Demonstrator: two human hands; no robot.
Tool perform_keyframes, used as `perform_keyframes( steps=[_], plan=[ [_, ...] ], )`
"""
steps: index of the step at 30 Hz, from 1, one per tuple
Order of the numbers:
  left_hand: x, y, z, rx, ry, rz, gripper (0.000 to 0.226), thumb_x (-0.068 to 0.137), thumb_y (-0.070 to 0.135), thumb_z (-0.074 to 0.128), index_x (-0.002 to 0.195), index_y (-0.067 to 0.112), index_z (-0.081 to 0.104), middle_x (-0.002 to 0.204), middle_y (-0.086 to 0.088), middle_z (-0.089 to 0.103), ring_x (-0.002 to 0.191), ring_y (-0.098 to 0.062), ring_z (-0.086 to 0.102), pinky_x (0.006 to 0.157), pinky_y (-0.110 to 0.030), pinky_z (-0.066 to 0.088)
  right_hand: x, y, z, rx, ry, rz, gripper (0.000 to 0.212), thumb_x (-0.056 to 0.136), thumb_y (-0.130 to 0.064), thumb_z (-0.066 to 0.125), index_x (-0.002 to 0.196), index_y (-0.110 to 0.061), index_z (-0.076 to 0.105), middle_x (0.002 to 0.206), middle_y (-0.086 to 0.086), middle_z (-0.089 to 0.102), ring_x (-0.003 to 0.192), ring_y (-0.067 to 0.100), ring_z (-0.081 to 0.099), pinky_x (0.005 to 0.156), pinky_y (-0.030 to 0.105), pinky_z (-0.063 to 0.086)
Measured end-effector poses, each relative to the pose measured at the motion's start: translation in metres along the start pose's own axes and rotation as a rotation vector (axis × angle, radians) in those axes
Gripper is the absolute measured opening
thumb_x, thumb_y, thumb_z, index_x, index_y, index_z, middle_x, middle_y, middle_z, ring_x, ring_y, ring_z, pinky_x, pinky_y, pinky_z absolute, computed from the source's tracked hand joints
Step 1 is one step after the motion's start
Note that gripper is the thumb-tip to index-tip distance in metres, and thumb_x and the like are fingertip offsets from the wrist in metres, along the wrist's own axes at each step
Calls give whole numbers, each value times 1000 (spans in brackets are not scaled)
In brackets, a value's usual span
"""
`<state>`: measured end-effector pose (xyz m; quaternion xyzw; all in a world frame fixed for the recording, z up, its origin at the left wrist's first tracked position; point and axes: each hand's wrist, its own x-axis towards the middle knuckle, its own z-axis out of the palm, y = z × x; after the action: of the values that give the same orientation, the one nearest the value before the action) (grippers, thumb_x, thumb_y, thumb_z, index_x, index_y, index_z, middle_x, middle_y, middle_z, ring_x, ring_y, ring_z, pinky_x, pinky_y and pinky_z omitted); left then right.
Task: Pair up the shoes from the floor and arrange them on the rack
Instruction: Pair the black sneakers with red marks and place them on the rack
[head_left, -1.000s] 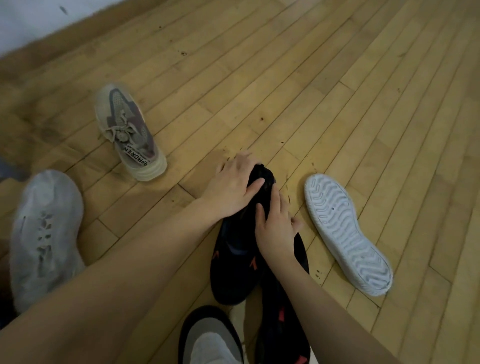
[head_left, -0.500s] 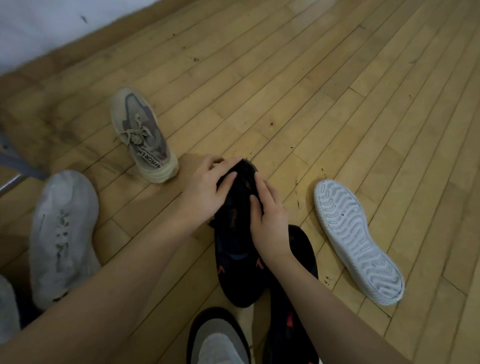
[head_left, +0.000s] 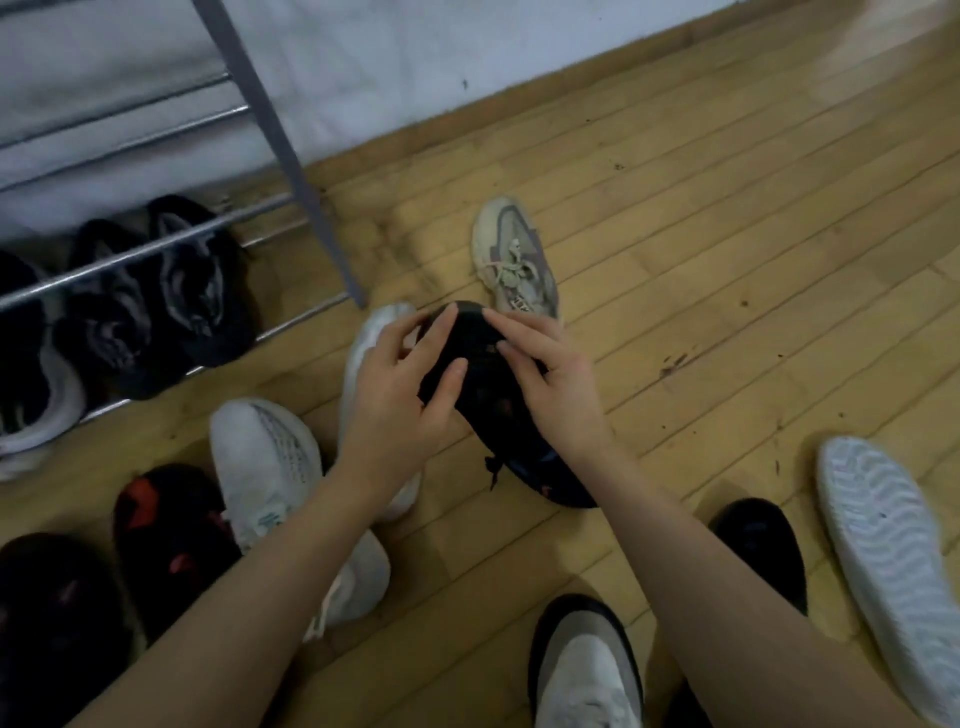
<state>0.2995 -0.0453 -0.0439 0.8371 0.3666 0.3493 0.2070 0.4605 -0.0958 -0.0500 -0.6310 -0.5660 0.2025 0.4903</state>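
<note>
A black shoe with small red marks (head_left: 498, 410) is lifted off the wooden floor at the centre of the view. My left hand (head_left: 400, 400) grips its left side and my right hand (head_left: 550, 374) grips its right side near the toe. The metal shoe rack (head_left: 171, 239) stands at the upper left against the white wall, with a black-and-grey pair (head_left: 156, 301) on its bottom rails. A beige laced sneaker (head_left: 514, 260) lies just beyond my hands.
White sneakers (head_left: 270, 467) lie left of my hands, with a black-and-red shoe (head_left: 166, 525) further left. A white shoe lies sole-up (head_left: 893, 561) at the right edge, a black shoe (head_left: 763, 551) beside it. A grey-and-black shoe (head_left: 587, 670) sits at the bottom.
Both hands have lifted the black shoe off the floor and carried it left toward the rack. The view has swung left, bringing the rack and more shoes into sight.
</note>
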Motion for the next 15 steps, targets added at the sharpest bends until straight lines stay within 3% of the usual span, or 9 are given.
perform_keyframes(
  steps=[4, 6, 9, 12, 15],
  plan=[
    [-31, -11, -34, -26, 58, -243, 52, 91, 42, 43, 141, 29, 34, 127, -3, 34, 106, -21, 49, 92, -34, 47, 19, -18, 39, -56, -158, -136, 30, 95, -25, 48, 122, -28, 62, 121, -2, 62, 111, 10, 57, 89, 46, 47],
    [-47, -13, -46, 1, 77, -321, 57, 89, 46, 42, 143, 30, 28, 129, -8, 31, 110, -17, 43, 96, -32, 43, 21, -27, 55, -88, -240, -150, 32, 95, -29, 45, 123, -35, 59, 123, -6, 60, 113, 11, 56, 88, 51, 43],
    [-69, -16, -53, 115, 35, -392, 63, 88, 49, 39, 144, 20, 30, 131, -17, 36, 108, -19, 41, 95, -33, 39, 13, -28, 75, -152, -356, -121, 34, 94, -24, 47, 125, -33, 58, 125, -8, 60, 116, 11, 53, 92, 44, 34],
    [-89, -27, -49, 369, -128, -571, 70, 85, 58, 25, 141, 17, 37, 141, -18, 36, 118, -42, 40, 96, -53, 34, -7, -18, 91, -196, -477, 54, 38, 96, -24, 49, 131, -37, 50, 133, -12, 54, 127, 10, 45, 101, 39, 24],
    [-96, -35, -51, 475, -213, -588, 68, 85, 58, 22, 138, 20, 42, 145, -15, 37, 125, -44, 36, 99, -55, 31, -28, -12, 92, -274, -503, 78, 40, 97, -25, 49, 134, -40, 45, 145, -14, 40, 136, 6, 29, 95, 25, 11]
  ],
)
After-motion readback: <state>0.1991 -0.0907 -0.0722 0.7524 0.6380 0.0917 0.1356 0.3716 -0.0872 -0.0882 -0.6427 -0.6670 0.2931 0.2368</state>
